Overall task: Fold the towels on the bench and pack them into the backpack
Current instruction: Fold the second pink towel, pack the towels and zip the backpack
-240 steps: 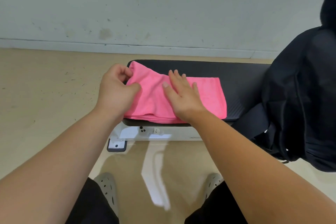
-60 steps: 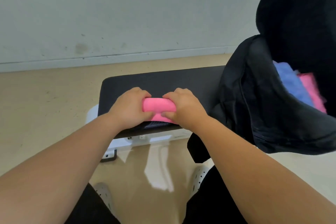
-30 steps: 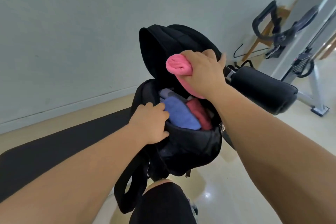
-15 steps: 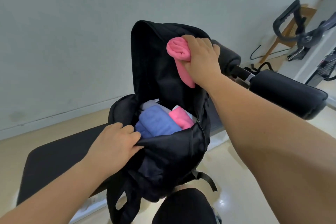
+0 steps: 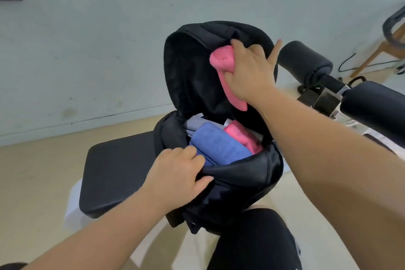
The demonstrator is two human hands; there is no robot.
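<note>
The black backpack stands open on the end of the black bench, its flap raised behind. Inside lie a folded blue towel, a folded pink towel to its right and a grey one at the back. My right hand grips a rolled pink towel against the raised flap, above the opening. My left hand holds the front rim of the backpack, pulling it open, fingers touching the blue towel.
Two black padded rollers of the bench frame stick out at the right. A wooden chair leg and a cable sit at the far right by the pale wall. My knee in black shorts is under the backpack.
My right hand has kept the rolled pink towel up at the flap and moved little. My left hand has shifted along the front rim and holds the opening wider.
</note>
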